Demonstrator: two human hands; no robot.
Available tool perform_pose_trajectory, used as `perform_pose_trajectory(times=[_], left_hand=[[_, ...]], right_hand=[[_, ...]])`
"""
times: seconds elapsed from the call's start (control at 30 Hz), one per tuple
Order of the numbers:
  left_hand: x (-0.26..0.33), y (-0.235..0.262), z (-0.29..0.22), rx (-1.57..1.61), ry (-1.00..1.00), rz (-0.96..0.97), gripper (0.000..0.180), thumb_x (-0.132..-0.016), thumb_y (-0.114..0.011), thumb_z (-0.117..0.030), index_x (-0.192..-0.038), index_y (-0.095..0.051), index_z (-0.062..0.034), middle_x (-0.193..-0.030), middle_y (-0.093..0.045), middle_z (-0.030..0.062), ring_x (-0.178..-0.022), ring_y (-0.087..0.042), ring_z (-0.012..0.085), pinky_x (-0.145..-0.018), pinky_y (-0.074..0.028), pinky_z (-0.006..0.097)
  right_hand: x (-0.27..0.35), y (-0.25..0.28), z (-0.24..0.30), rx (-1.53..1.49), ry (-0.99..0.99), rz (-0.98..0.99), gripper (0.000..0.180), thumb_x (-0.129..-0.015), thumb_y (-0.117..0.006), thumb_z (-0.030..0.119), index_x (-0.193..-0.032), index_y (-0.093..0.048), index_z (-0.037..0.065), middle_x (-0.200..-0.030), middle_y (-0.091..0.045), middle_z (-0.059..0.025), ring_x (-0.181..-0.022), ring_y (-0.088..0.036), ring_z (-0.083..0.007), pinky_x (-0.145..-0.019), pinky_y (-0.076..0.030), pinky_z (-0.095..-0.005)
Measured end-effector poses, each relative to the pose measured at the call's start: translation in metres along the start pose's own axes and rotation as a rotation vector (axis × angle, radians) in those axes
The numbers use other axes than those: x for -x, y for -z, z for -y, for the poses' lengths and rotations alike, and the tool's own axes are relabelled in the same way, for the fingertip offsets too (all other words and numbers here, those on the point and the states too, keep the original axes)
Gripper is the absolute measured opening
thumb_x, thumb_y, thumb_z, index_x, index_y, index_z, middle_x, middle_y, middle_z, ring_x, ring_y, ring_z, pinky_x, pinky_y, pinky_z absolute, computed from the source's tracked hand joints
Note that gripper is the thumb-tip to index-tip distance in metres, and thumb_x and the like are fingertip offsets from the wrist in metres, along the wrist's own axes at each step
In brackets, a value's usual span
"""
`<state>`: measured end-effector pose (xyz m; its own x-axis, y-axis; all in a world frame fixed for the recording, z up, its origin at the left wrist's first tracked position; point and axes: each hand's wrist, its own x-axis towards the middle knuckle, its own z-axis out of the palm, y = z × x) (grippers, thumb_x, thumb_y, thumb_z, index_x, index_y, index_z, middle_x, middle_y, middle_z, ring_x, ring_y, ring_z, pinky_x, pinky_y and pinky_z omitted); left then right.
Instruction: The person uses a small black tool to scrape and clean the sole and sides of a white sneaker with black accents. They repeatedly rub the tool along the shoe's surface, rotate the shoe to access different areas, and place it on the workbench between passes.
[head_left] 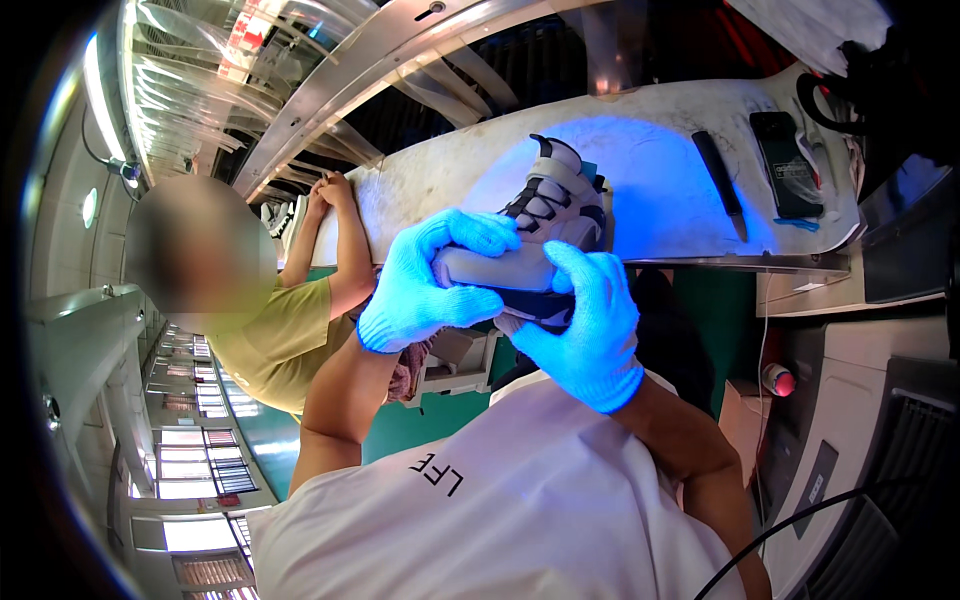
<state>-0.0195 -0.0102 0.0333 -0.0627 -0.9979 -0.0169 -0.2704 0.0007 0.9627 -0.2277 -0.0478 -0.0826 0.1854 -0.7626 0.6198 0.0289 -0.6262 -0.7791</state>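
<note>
A grey and white sneaker [562,205] with dark laces is held between my two gloved hands at the table's near edge, its toe toward me and to the left. My left hand [432,285], in a knit glove lit blue, wraps round the toe, fingers over the top and thumb below. My right hand [595,325], gloved the same way, grips the side and sole of the forefoot. Under the fingers, part of the sole is hidden. The heel end reaches over the tabletop in a pool of blue light.
On the pale worktable [660,120] lie a dark pen-like tool [720,185] and a black phone-like slab [785,165]. At my left sits a person in a yellow-green shirt [270,340], forearms on the table. A metal rail [330,85] with clear plastic strips runs behind.
</note>
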Motion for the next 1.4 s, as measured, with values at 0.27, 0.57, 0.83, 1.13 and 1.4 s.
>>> perform_pose_trajectory(times=[0.27,0.57,0.83,1.13,1.4], left_hand=[[-0.019,0.009,-0.001,0.028,-0.023,0.058,0.051,-0.078,-0.100,-0.019,-0.118,-0.075,-0.0014,-0.132,-0.075,0.0172,-0.137,-0.066,0.0322,-0.121,-0.049,0.049],[-0.028,0.034,0.002,0.081,0.047,0.059,0.052,-0.073,-0.102,-0.015,-0.113,-0.073,-0.0028,-0.131,-0.075,0.0168,-0.132,-0.069,0.0324,-0.117,-0.051,0.047],[-0.034,0.031,-0.022,-0.487,0.076,0.000,0.061,-0.067,-0.108,-0.018,-0.113,-0.072,-0.0008,-0.129,-0.075,0.0151,-0.120,-0.073,0.0249,-0.106,-0.058,0.039],[-0.044,0.065,-0.004,-0.270,0.229,-0.044,0.059,-0.063,-0.102,-0.005,-0.114,-0.073,0.0001,-0.135,-0.072,0.0158,-0.130,-0.067,0.0267,-0.114,-0.051,0.042],[-0.053,0.074,-0.001,-0.270,0.162,0.035,0.056,-0.062,-0.104,-0.006,-0.109,-0.073,-0.0004,-0.130,-0.074,0.0174,-0.126,-0.070,0.0272,-0.109,-0.054,0.042]], right_hand=[[-0.026,0.000,-0.010,-0.104,-0.006,0.080,0.080,-0.075,-0.102,0.025,-0.143,-0.062,0.007,-0.103,-0.064,-0.0122,-0.085,-0.066,-0.0306,-0.070,-0.057,-0.0449],[-0.038,-0.024,-0.031,-0.086,0.039,0.090,0.082,-0.071,-0.103,0.033,-0.138,-0.062,0.008,-0.105,-0.065,-0.0125,-0.091,-0.069,-0.0331,-0.074,-0.059,-0.0461],[-0.050,-0.041,-0.030,-0.051,-0.002,0.101,0.083,-0.070,-0.104,0.040,-0.135,-0.063,0.008,-0.110,-0.063,-0.0128,-0.100,-0.068,-0.0358,-0.078,-0.060,-0.0472],[-0.015,-0.037,-0.052,-0.037,-0.139,0.071,0.065,-0.073,-0.104,0.034,-0.117,-0.064,0.008,-0.107,-0.060,-0.0117,-0.097,-0.065,-0.0349,-0.075,-0.058,-0.0475],[-0.027,-0.036,-0.061,-0.043,-0.129,0.100,0.055,-0.072,-0.105,0.026,-0.105,-0.065,0.008,-0.102,-0.064,-0.0124,-0.092,-0.065,-0.0360,-0.075,-0.055,-0.0468]])
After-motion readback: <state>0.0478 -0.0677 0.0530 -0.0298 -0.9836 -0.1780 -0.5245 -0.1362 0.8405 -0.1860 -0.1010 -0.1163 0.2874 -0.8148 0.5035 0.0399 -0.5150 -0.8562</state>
